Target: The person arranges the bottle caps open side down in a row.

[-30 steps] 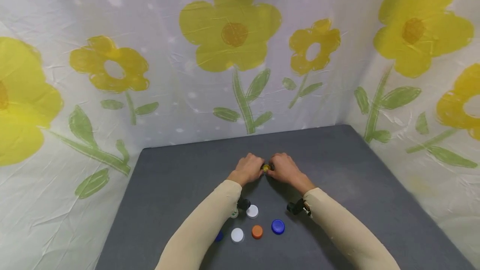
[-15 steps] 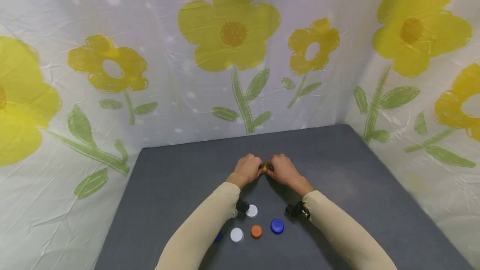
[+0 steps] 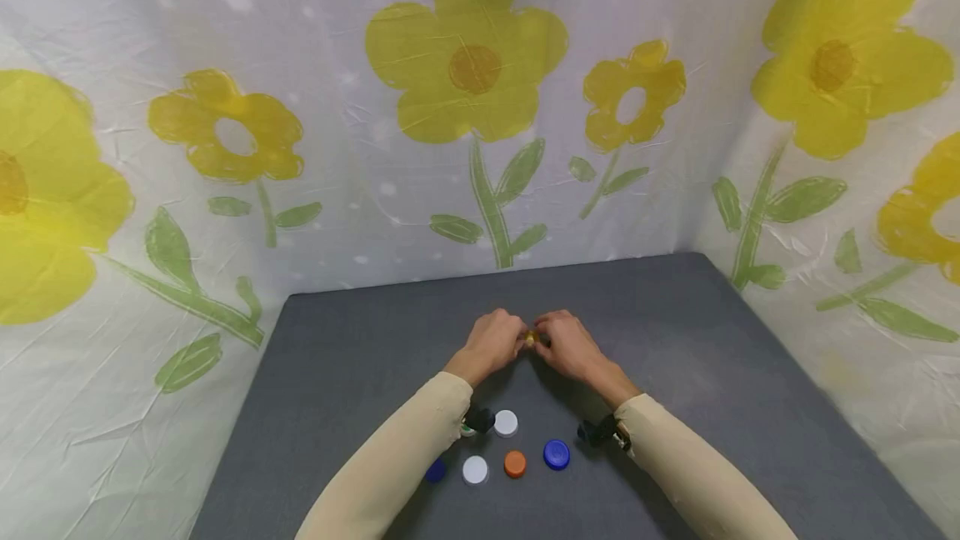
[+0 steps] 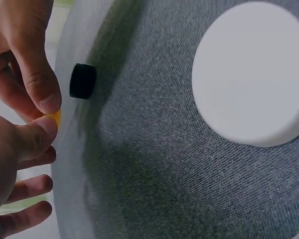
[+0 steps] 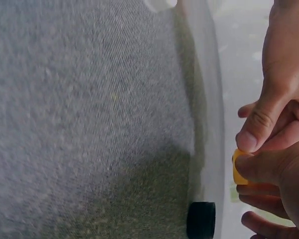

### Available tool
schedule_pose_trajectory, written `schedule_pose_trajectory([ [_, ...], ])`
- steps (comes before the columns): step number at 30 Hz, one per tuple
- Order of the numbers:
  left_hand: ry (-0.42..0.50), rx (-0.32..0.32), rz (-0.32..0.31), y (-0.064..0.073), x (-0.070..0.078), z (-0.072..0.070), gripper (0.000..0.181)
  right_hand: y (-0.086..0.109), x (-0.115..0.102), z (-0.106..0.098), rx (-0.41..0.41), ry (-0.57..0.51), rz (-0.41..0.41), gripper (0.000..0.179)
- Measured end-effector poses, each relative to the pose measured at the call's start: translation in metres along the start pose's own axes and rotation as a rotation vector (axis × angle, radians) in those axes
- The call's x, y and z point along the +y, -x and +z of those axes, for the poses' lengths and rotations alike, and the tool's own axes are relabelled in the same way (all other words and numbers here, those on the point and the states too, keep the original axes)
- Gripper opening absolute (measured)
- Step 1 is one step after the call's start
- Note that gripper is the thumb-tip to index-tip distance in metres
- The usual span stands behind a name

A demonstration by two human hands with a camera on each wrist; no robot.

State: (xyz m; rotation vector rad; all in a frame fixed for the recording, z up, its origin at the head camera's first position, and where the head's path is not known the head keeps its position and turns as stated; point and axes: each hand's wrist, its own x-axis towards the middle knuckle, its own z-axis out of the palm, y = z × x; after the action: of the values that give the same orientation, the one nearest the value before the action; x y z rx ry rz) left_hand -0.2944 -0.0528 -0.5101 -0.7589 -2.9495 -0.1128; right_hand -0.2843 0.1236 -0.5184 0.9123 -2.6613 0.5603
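A small yellow bottle cap (image 5: 238, 168) is pinched between both hands toward the far part of the table. My left hand (image 3: 491, 342) holds it from the left, thumb tip on its edge. From the right, my right hand (image 3: 574, 347) pinches it between thumb and fingers; its thumb (image 5: 264, 167) covers part of the cap. The other fingers of my left hand (image 4: 25, 199) spread apart in the left wrist view. On the cloth close by the hands stands a black cap (image 4: 83, 80); only a dark bit shows beneath the right hand in the head view.
Nearer the person lie two white caps (image 3: 506, 423), an orange cap (image 3: 514, 463), a blue cap (image 3: 557, 454) and a darker blue cap (image 3: 435, 471) beside the left sleeve. A pale cap (image 3: 468, 431) is mostly hidden under the left wrist. A flowered curtain (image 3: 337, 215) borders the grey table (image 3: 360, 340).
Both hands keep hold of the yellow cap at nearly the same spot. The wrists have shifted slightly outward, and the right hand's fingers have turned a little toward the left hand.
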Motion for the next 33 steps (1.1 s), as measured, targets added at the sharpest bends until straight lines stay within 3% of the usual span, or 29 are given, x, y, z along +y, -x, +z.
schedule_pose_trajectory([
  [7,-0.009,0.012,0.011,0.01,0.003,-0.01,0.008,0.007,-0.009,-0.006,-0.008,-0.036,-0.008,0.011],
  [18,-0.007,0.076,0.043,0.031,0.011,-0.029,0.01,0.018,-0.023,-0.02,0.046,-0.064,-0.024,0.012],
  [33,0.081,0.156,0.049,0.064,0.023,-0.051,0.007,0.035,-0.041,-0.039,0.093,-0.181,-0.028,0.02],
])
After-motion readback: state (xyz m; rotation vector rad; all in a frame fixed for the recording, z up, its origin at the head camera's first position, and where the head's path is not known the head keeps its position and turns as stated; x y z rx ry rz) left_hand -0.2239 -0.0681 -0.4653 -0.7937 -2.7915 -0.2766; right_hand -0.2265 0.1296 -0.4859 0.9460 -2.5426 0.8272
